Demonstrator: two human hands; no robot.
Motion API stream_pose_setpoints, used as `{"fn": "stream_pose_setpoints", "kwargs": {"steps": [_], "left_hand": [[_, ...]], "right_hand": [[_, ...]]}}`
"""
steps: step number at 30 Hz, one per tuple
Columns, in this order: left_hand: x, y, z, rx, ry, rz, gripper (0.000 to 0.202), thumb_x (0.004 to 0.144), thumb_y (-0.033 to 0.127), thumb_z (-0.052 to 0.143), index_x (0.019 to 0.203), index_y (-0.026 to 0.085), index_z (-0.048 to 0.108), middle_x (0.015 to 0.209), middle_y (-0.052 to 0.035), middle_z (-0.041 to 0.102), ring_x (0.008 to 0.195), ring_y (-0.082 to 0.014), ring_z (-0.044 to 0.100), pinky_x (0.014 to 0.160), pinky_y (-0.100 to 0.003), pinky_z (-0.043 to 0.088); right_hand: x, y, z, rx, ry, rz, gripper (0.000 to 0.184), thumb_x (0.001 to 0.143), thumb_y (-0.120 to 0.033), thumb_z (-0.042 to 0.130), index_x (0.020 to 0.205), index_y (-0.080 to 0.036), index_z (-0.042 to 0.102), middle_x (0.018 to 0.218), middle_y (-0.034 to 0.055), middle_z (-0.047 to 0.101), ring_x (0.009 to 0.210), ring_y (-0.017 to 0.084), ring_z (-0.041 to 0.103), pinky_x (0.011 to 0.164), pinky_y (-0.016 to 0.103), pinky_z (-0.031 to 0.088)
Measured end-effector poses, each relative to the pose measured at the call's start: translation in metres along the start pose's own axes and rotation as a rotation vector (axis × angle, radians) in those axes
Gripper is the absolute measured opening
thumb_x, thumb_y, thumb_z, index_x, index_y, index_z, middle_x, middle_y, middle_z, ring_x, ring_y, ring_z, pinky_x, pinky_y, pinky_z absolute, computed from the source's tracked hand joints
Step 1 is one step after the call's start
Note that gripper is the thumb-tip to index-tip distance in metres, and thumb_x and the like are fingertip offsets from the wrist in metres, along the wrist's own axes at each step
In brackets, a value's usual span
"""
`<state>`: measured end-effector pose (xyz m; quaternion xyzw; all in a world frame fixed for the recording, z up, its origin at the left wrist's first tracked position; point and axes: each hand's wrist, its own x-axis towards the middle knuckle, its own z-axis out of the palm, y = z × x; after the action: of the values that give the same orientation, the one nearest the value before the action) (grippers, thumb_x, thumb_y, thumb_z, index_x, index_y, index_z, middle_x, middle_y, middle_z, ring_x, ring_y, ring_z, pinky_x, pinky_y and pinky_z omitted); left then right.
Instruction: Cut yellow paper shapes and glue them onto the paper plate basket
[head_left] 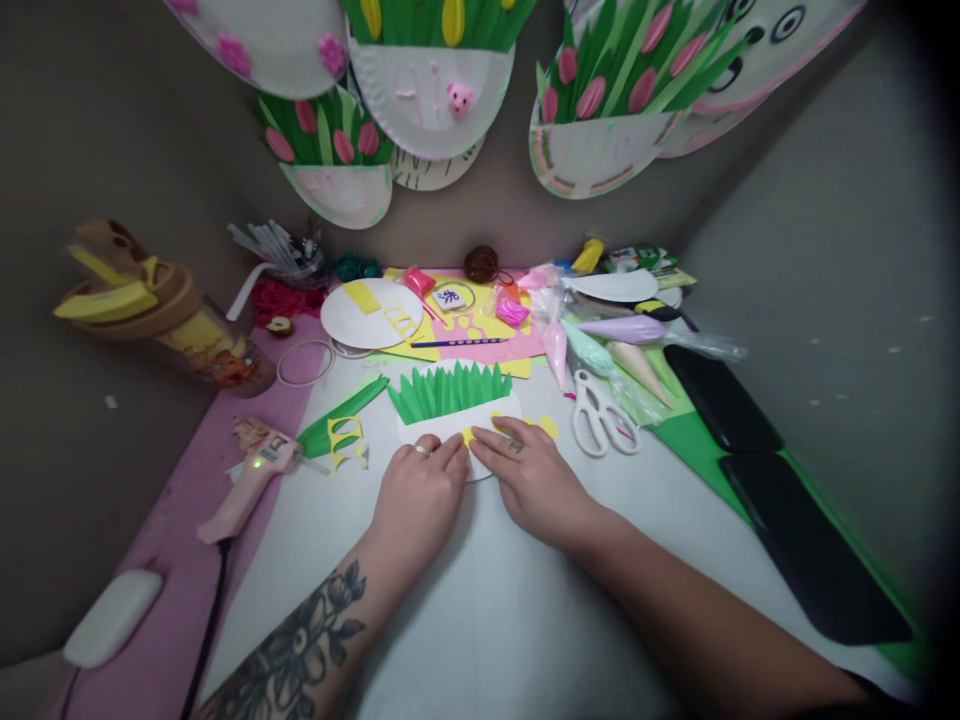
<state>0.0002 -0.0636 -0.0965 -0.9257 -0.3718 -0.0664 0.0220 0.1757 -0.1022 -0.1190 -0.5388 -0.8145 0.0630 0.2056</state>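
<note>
A white paper plate (420, 432) lies in front of me, with a row of green paper grass (450, 388) standing across its upper part. My left hand (424, 485) rests at the plate's lower left, fingers curled and its fingertips closed on a small yellow paper piece (466, 437). From the other side my right hand (529, 470) lies over the plate, fingers stretched out and fingertips touching the same piece. Both hands hide much of the plate's lower half. More yellow cut-outs (549, 426) lie just right of the plate.
A pink glue gun (251, 485) with its light on lies left, near green paper strips (345, 415) and a yellow paper offcut (346, 443). White scissors (600, 415), piping bags (589, 350) and two black phone-like slabs (810, 545) are right. A cup (202, 340) stands back left.
</note>
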Motion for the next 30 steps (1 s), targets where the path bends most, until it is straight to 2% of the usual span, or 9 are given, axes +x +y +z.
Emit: {"fn": "stream_pose_setpoints", "kwargs": {"steps": [6, 12, 15, 18, 22, 26, 30], "left_hand": [[0.001, 0.003, -0.001, 0.003, -0.013, -0.024, 0.026, 0.088, 0.017, 0.051, 0.111, 0.015, 0.064, 0.116, -0.0071, 0.067, 0.093, -0.0248, 0.058, 0.07, -0.039, 0.046], [0.001, 0.005, -0.004, -0.055, -0.038, -0.08, 0.02, 0.086, 0.015, 0.053, 0.103, 0.016, 0.064, 0.107, -0.0076, 0.066, 0.094, -0.0243, 0.056, 0.075, -0.038, 0.047], [-0.001, 0.003, -0.004, -0.128, -0.006, -0.105, 0.02, 0.088, 0.015, 0.049, 0.102, 0.016, 0.063, 0.105, -0.0078, 0.066, 0.094, -0.0243, 0.055, 0.077, -0.039, 0.047], [-0.001, 0.002, -0.003, -0.238, 0.028, -0.162, 0.024, 0.089, 0.012, 0.044, 0.107, 0.016, 0.06, 0.105, -0.0092, 0.067, 0.097, -0.0246, 0.055, 0.081, -0.04, 0.047], [0.005, 0.0, -0.002, -0.405, 0.045, -0.251, 0.04, 0.083, 0.003, 0.041, 0.121, 0.012, 0.05, 0.115, -0.012, 0.063, 0.113, -0.0248, 0.051, 0.092, -0.042, 0.043], [0.01, -0.003, 0.001, -0.458, -0.001, -0.226, 0.051, 0.077, -0.002, 0.039, 0.124, 0.014, 0.048, 0.12, -0.011, 0.062, 0.122, -0.0256, 0.046, 0.097, -0.046, 0.039], [0.01, -0.003, 0.002, -0.439, -0.002, -0.2, 0.05, 0.077, -0.001, 0.038, 0.123, 0.015, 0.051, 0.12, -0.0101, 0.063, 0.124, -0.0259, 0.046, 0.098, -0.046, 0.037]], "right_hand": [[0.002, -0.003, -0.002, -0.035, -0.022, 0.005, 0.047, 0.079, -0.001, 0.045, 0.12, -0.015, 0.063, 0.129, 0.0074, 0.061, 0.122, 0.032, 0.044, 0.095, 0.05, 0.039], [0.004, -0.01, -0.006, -0.166, -0.065, 0.025, 0.044, 0.082, -0.001, 0.043, 0.12, -0.016, 0.061, 0.134, 0.0133, 0.055, 0.127, 0.033, 0.038, 0.096, 0.049, 0.036], [0.003, -0.011, -0.005, -0.188, -0.085, 0.04, 0.046, 0.081, 0.0, 0.043, 0.121, -0.017, 0.06, 0.133, 0.0147, 0.053, 0.129, 0.032, 0.036, 0.099, 0.049, 0.034], [0.002, -0.011, -0.005, -0.184, -0.102, 0.055, 0.048, 0.08, 0.001, 0.044, 0.122, -0.018, 0.059, 0.132, 0.015, 0.053, 0.129, 0.032, 0.035, 0.1, 0.049, 0.033], [0.001, -0.011, -0.004, -0.187, -0.107, 0.055, 0.053, 0.078, 0.002, 0.045, 0.125, -0.018, 0.057, 0.131, 0.0149, 0.053, 0.129, 0.033, 0.035, 0.1, 0.05, 0.033], [0.001, -0.012, -0.004, -0.201, -0.111, 0.056, 0.052, 0.079, 0.001, 0.045, 0.126, -0.019, 0.056, 0.131, 0.0146, 0.052, 0.129, 0.034, 0.035, 0.1, 0.05, 0.033], [0.001, -0.012, -0.003, -0.204, -0.11, 0.061, 0.053, 0.079, 0.001, 0.045, 0.127, -0.019, 0.055, 0.132, 0.0144, 0.052, 0.129, 0.033, 0.035, 0.1, 0.05, 0.033]]}}
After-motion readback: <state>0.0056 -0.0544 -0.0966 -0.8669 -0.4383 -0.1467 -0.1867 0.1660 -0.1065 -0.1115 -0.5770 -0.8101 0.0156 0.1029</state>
